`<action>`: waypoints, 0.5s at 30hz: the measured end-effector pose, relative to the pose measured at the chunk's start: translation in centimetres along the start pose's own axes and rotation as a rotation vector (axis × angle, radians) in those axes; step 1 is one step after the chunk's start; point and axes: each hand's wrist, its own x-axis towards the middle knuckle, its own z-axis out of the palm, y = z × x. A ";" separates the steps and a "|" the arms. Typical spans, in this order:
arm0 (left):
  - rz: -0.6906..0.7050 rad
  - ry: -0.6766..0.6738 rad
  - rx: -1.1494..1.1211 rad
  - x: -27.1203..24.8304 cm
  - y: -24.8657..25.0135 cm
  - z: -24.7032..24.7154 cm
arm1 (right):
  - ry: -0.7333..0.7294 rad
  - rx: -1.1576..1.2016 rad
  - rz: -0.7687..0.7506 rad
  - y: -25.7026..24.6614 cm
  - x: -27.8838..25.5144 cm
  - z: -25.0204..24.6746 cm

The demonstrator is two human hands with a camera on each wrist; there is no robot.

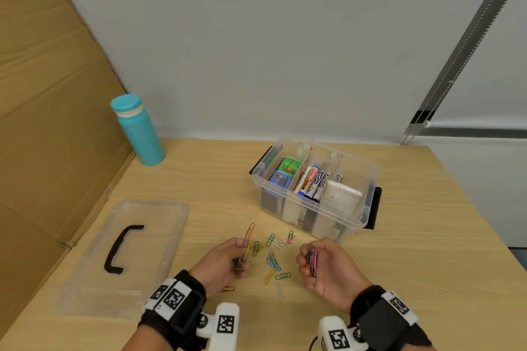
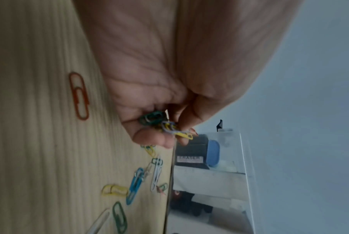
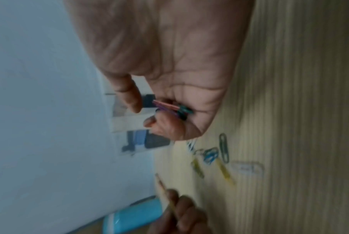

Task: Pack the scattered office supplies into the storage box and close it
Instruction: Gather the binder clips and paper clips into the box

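Note:
Several coloured paper clips (image 1: 273,261) lie loose on the wooden table between my hands. My left hand (image 1: 229,258) grips a bunch of paper clips (image 1: 245,245), seen as green and yellow clips (image 2: 165,125) in the left wrist view. My right hand (image 1: 316,262) holds another bunch of clips (image 1: 311,262), pink and green (image 3: 173,109) in the right wrist view. The clear storage box (image 1: 368,179) stands open beyond my right hand, holding markers (image 1: 309,181), small coloured boxes (image 1: 285,172) and a white block (image 1: 342,195).
The clear lid (image 1: 159,216) with a black handle (image 1: 119,248) lies flat at the left. A teal bottle (image 1: 138,129) stands at the back left by a cardboard sheet (image 1: 42,122). One orange clip (image 1: 227,289) lies near my left wrist.

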 end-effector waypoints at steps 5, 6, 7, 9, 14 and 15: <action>-0.028 0.061 -0.064 -0.4 0.0 0.0 | -0.088 -0.155 -0.094 -3.7 -3.4 4.9; -0.019 0.069 -0.046 -0.5 0.0 0.0 | -0.106 -0.181 -0.153 -5.3 -4.2 5.9; -0.011 0.076 -0.026 -0.6 -0.1 0.1 | -0.110 -0.208 -0.226 -7.0 -4.9 6.8; -0.006 0.079 0.006 -0.7 -0.1 0.1 | -0.050 -0.277 -0.405 -10.1 -5.4 7.5; -0.010 0.068 0.062 -1.0 0.3 0.5 | 0.364 -1.012 -0.834 -11.8 -2.5 5.0; -0.009 0.066 0.067 -1.1 0.4 0.7 | 0.387 -1.230 -0.815 -11.2 -1.7 4.0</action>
